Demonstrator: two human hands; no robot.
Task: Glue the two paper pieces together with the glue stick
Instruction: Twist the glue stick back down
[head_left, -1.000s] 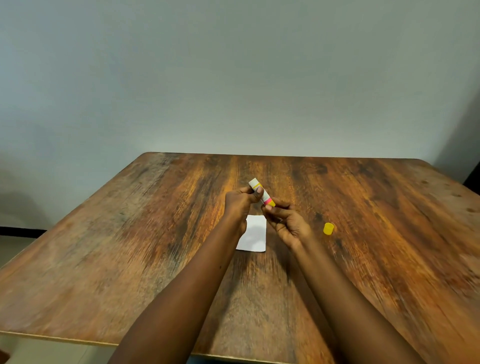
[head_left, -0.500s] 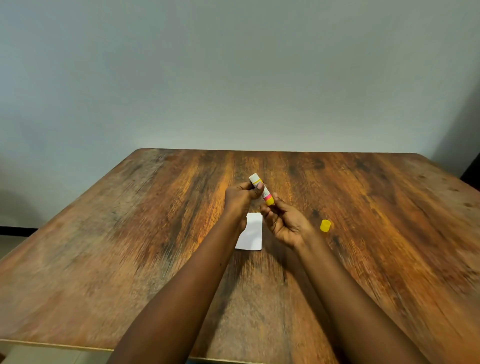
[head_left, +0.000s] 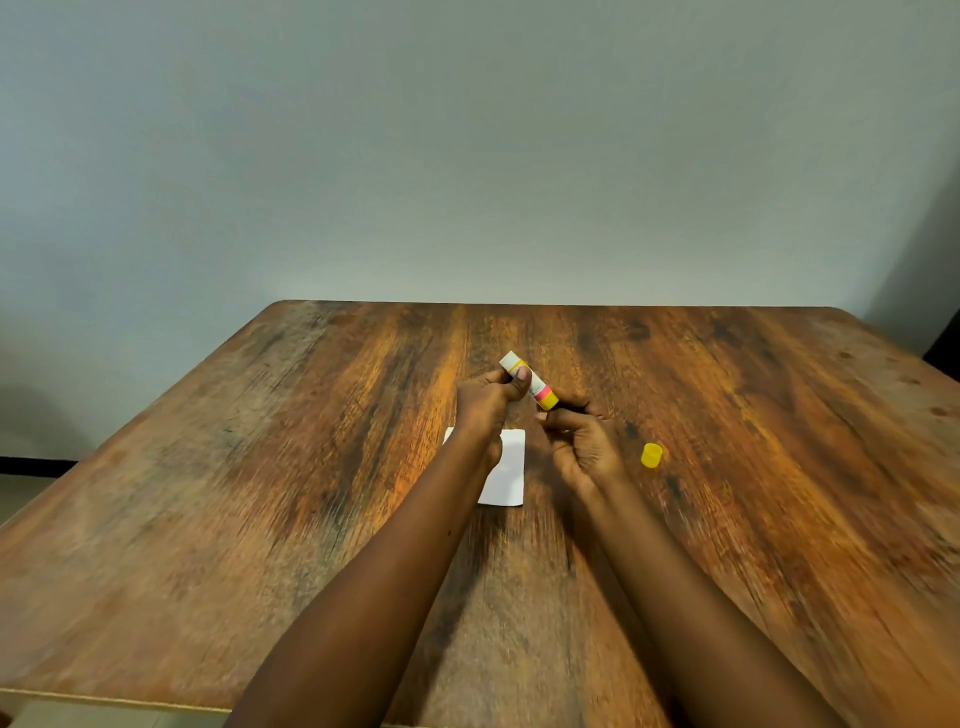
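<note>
A worn wooden table (head_left: 260, 493) stands against a plain grey wall (head_left: 467, 156).

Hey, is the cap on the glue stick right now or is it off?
Off. The yellow cap sits alone on the table, right of both hands, while the glue stick is held above the paper.

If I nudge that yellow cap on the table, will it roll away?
Probably. The cap looks round and seems to lie on its side on the smooth table, so it may roll. It looks small and light, so even a gentle nudge might move it.
</note>
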